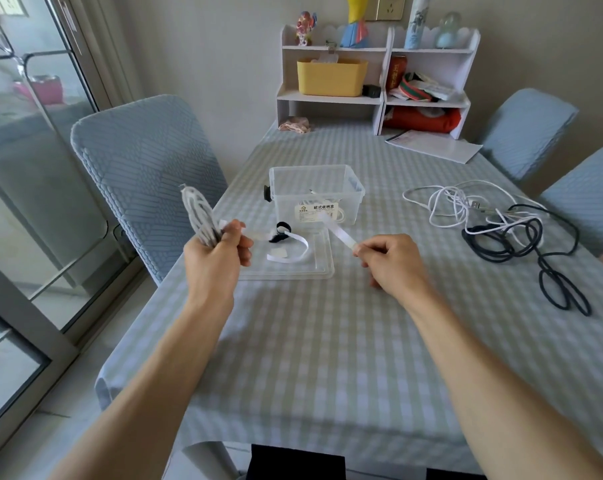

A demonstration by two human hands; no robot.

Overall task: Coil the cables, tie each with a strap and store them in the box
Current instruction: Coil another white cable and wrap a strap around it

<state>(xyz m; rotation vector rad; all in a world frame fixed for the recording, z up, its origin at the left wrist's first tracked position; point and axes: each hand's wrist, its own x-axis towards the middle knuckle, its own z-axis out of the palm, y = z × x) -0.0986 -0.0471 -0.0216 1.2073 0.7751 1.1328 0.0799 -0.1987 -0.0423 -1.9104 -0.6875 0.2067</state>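
My left hand [217, 258] grips a coiled white cable [197, 213], held upright above the table's left edge. My right hand [386, 258] pinches one end of a white strap [339, 232] that points up toward the clear plastic box [357, 199]. The box is open, and a white cable lies inside it. Its clear lid [313, 270] lies flat in front of the box, with another white strap [293, 251] and a black strap [281, 232] on it. A tangle of loose white cables [445, 202] and black cables [521, 237] lies on the right side of the table.
The table has a checked cloth [327, 341]. A white shelf unit [372, 81] with a yellow bin stands at the far end, with a paper sheet [435, 145] in front of it. Blue-covered chairs stand at the left [147, 174] and right [528, 129]. A glass door is at the left.
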